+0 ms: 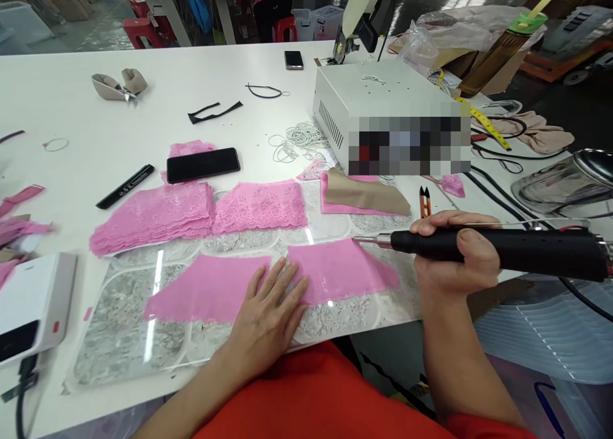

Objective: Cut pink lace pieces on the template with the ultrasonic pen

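My left hand [272,305] lies flat with its fingers stretched over the facing edges of two pink fabric pieces. The left piece [205,289] tapers to the left; the right piece [342,273] has a slightly raised right end. My right hand [454,251] is wrapped round a thick black hand tool [522,251] with a slim metal tip. That tip points left and meets, or hovers just over, the top edge of the right piece; I cannot tell which. Beyond them are a stack of pink lace pieces [158,215] and a single lace piece [261,206].
A marble-patterned mat [129,324] lies under the fabric. Behind it stands a grey box [373,88], partly blurred. Nearby are a beige fabric piece [368,193], orange-handled snips [424,203], a black phone [204,164], a white device [38,305] and a glass jar [560,180].
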The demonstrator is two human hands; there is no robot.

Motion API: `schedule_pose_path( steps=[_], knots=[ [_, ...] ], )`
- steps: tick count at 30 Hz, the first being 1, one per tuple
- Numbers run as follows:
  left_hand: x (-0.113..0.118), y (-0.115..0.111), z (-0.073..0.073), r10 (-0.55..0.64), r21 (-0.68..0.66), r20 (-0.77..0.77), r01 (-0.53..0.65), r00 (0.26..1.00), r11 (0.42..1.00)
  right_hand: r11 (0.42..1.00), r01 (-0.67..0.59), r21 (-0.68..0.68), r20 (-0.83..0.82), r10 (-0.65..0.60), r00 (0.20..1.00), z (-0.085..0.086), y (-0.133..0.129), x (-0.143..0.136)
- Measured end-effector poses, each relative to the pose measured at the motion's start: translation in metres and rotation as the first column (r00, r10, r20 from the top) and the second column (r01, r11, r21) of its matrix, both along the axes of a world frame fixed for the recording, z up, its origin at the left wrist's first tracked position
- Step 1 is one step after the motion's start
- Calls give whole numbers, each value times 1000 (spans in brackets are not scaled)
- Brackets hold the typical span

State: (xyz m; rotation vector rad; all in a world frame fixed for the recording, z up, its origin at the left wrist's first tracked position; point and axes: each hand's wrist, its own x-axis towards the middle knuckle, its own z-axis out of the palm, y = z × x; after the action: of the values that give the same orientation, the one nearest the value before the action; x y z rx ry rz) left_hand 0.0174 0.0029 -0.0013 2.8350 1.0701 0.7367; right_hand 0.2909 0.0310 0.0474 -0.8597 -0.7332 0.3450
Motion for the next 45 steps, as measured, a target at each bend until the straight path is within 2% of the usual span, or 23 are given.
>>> schedule_pose_path(
  steps=[7, 10, 14, 19, 24, 38, 45],
  knots=[
    [-1, 2, -3, -9, 10, -3, 9, 1000, 1000, 1000, 15, 14, -2, -15, 1000, 5, -2, 2],
    [-1, 3, -3, -22, 11, 7, 22, 1000, 1000, 998, 69, 5, -38, -69, 997, 10, -17, 15],
    [-1, 4, -3, -30, 20, 9, 29, 1000, 999, 985, 150, -80, -73, -156, 985, 14, -44, 35],
    [-1, 4, -2, -37, 35, 12, 37, 999, 999, 969, 180, -167, -47, -190, 981, 14, -63, 42],
    [-1, 4, -1, -44, 51, -4, 44, 999, 998, 961, 199, -192, -29, -209, 978, 12, -65, 40],
    [-1, 5, 0, -43, 45, -8, 44, 999, 998, 968, 166, -190, 31, -163, 986, 14, -65, 41],
    [-1, 4, 0, -41, 36, 5, 41, 999, 999, 988, 125, -93, 8, -125, 992, 16, -55, 33]
  ],
)
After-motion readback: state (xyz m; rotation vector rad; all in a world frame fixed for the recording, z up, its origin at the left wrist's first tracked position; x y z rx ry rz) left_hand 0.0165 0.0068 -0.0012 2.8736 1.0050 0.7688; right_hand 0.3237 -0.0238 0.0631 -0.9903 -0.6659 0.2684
